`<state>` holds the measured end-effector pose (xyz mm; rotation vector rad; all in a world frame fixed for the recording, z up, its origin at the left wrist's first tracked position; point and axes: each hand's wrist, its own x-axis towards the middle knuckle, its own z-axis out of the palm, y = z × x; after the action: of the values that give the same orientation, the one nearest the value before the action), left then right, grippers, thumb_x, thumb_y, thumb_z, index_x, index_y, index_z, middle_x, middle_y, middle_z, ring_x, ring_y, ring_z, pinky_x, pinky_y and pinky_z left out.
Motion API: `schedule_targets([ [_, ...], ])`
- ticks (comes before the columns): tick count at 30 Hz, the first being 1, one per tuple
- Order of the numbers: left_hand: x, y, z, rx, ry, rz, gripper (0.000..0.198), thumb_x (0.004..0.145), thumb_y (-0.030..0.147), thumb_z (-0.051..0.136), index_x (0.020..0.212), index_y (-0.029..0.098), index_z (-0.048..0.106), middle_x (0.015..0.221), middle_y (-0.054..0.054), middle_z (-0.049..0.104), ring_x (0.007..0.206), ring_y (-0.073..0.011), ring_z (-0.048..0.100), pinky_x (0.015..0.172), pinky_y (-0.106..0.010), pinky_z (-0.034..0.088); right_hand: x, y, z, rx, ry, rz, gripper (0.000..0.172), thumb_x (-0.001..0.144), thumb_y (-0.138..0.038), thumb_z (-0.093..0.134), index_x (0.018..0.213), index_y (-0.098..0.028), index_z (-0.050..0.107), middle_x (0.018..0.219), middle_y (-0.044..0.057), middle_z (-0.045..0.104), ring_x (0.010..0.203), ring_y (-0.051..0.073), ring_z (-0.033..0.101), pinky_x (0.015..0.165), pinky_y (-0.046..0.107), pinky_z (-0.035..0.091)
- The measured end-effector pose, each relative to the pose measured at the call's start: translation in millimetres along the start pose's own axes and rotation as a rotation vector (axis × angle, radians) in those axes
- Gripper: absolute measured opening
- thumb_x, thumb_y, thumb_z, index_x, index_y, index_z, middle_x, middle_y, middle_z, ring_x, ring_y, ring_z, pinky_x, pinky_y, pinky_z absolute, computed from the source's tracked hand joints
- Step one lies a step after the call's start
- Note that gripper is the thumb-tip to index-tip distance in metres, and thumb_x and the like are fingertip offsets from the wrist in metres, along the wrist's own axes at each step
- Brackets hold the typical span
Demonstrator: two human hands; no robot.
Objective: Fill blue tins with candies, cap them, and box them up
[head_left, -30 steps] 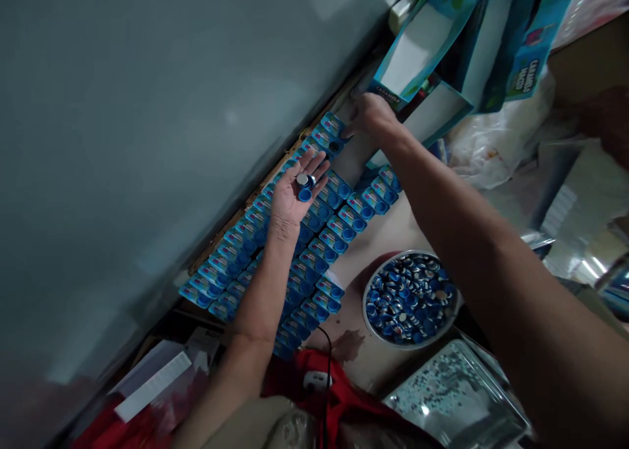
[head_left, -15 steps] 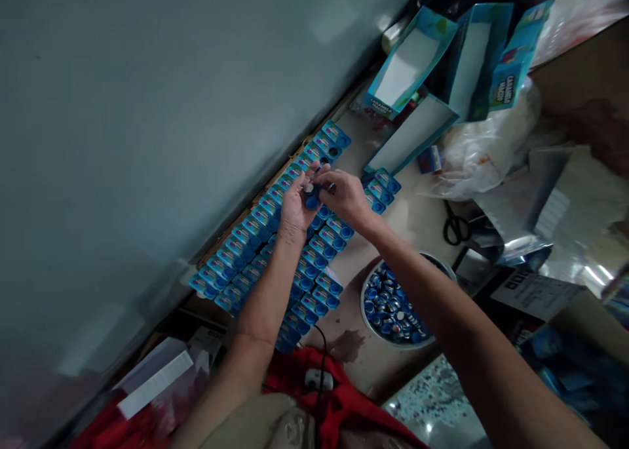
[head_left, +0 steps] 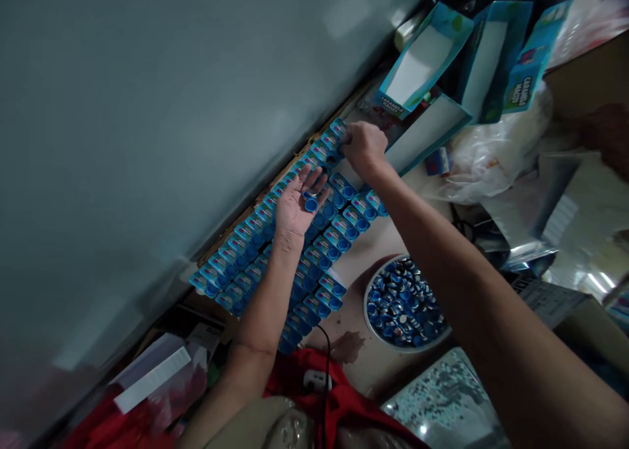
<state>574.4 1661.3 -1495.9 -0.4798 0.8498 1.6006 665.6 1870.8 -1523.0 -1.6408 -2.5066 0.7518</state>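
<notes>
left hand: palm up, blue caps | right hand: curled over blue packets

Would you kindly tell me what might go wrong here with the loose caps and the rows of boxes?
The small caps lie loose on the open left hand; a tilt might drop them among the boxes. The right hand, reaching to the far end, may nudge the tightly packed rows askew.

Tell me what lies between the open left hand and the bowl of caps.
In the head view, rows of small blue packets run from the left hand toward the bowl, then a bare strip of tabletop.
</notes>
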Motion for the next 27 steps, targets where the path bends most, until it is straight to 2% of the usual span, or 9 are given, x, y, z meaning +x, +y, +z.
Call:
schedule_targets([
  [2, 4.5, 1.8, -0.2, 0.010, -0.026, 0.002, 0.036, 0.114, 0.031, 0.051, 0.136, 0.024, 0.079, 0.140, -0.009, 0.083, 0.138, -0.0264, 0.075, 0.120, -0.045, 0.060, 15.7, -3.8, -6.2, -0.088, -0.120, 0.071, 0.008, 0.093, -0.024, 0.082, 0.090, -0.020, 0.076, 0.114, 0.013, 0.079, 0.118, 0.036, 0.073, 0.102, 0.049, 0.057],
  [4, 8.1, 1.8, 0.9, 0.018, -0.057, 0.003, 0.038, 0.115, 0.032, 0.050, 0.141, 0.026, 0.077, 0.140, -0.009, 0.083, 0.138, -0.0266, 0.075, 0.120, -0.046, 0.060, 26.1, -5.3, -11.8, -0.157, -0.198, 0.116, 0.023, 0.099, -0.037, 0.080, 0.090, -0.016, 0.074, 0.115, 0.016, 0.078, 0.120, 0.037, 0.073, 0.102, 0.050, 0.056],
  [8, 6.8, -0.1, 4.9, 0.026, -0.059, 0.011, 0.040, 0.116, 0.032, 0.047, 0.144, 0.026, 0.076, 0.136, -0.009, 0.084, 0.136, -0.0263, 0.077, 0.119, -0.046, 0.060, 17.8, -3.5, -17.1, -0.131, -0.129, 0.063, 0.028, 0.090, -0.042, 0.091, 0.096, -0.020, 0.074, 0.117, 0.014, 0.078, 0.116, 0.034, 0.073, 0.099, 0.048, 0.058],
  [10, 3.2, -0.9, 5.9, 0.018, -0.026, 0.032, 0.040, 0.116, 0.029, 0.046, 0.142, 0.024, 0.076, 0.130, -0.009, 0.086, 0.132, -0.0249, 0.078, 0.117, -0.043, 0.061, -7.2, -3.5, -15.5, -0.038, -0.042, 0.011, 0.027, 0.088, -0.042, 0.091, 0.094, -0.023, 0.072, 0.109, 0.009, 0.078, 0.109, 0.032, 0.072, 0.095, 0.046, 0.059],
  [13, -0.7, -3.3, 5.7, -0.021, 0.022, 0.094, 0.040, 0.117, 0.027, 0.045, 0.141, 0.025, 0.076, 0.115, -0.006, 0.088, 0.120, -0.0220, 0.082, 0.113, -0.039, 0.061, -68.6, -8.1, -4.8, 0.169, 0.079, -0.106, 0.019, 0.095, -0.042, 0.080, 0.096, -0.024, 0.072, 0.094, 0.005, 0.076, 0.095, 0.026, 0.071, 0.087, 0.039, 0.057],
  [17, -0.8, -13.7, 6.5, -0.077, 0.055, 0.138, 0.042, 0.118, 0.026, 0.042, 0.142, 0.024, 0.077, 0.088, -0.002, 0.084, 0.089, -0.0180, 0.082, 0.106, -0.035, 0.062, -154.8, -22.2, 23.6, 0.348, 0.034, -0.193, 0.004, 0.093, -0.027, 0.074, 0.096, -0.025, 0.073, 0.093, 0.004, 0.075, 0.085, 0.022, 0.069, 0.081, 0.034, 0.054],
  [20, 0.0, -22.9, 7.9, -0.078, 0.079, 0.156, 0.040, 0.117, 0.024, 0.047, 0.141, 0.023, 0.078, 0.076, 0.000, 0.077, 0.069, -0.0145, 0.073, 0.100, -0.032, 0.063, -184.8, -29.3, 42.1, 0.390, 0.037, -0.194, 0.005, 0.089, -0.020, 0.070, 0.090, -0.025, 0.071, 0.099, 0.006, 0.075, 0.087, 0.023, 0.069, 0.081, 0.034, 0.054],
  [23, 0.7, -23.4, 6.7, -0.080, 0.119, 0.149, 0.037, 0.116, 0.023, 0.051, 0.141, 0.024, 0.078, 0.074, 0.002, 0.075, 0.066, -0.0123, 0.071, 0.099, -0.030, 0.063, -174.7, -24.5, 43.6, 0.444, 0.017, -0.263, 0.010, 0.086, -0.016, 0.064, 0.086, -0.025, 0.068, 0.094, 0.005, 0.073, 0.088, 0.023, 0.069, 0.082, 0.033, 0.055],
  [27, -0.2, -8.1, 1.1, -0.062, 0.139, 0.165, 0.036, 0.114, 0.023, 0.056, 0.143, 0.027, 0.076, 0.100, -0.003, 0.086, 0.097, -0.0158, 0.082, 0.108, -0.034, 0.062, -113.5, -6.7, 25.9, 0.424, 0.092, -0.171, 0.012, 0.084, -0.017, 0.064, 0.090, -0.025, 0.072, 0.087, 0.003, 0.074, 0.083, 0.023, 0.068, 0.082, 0.035, 0.055],
])
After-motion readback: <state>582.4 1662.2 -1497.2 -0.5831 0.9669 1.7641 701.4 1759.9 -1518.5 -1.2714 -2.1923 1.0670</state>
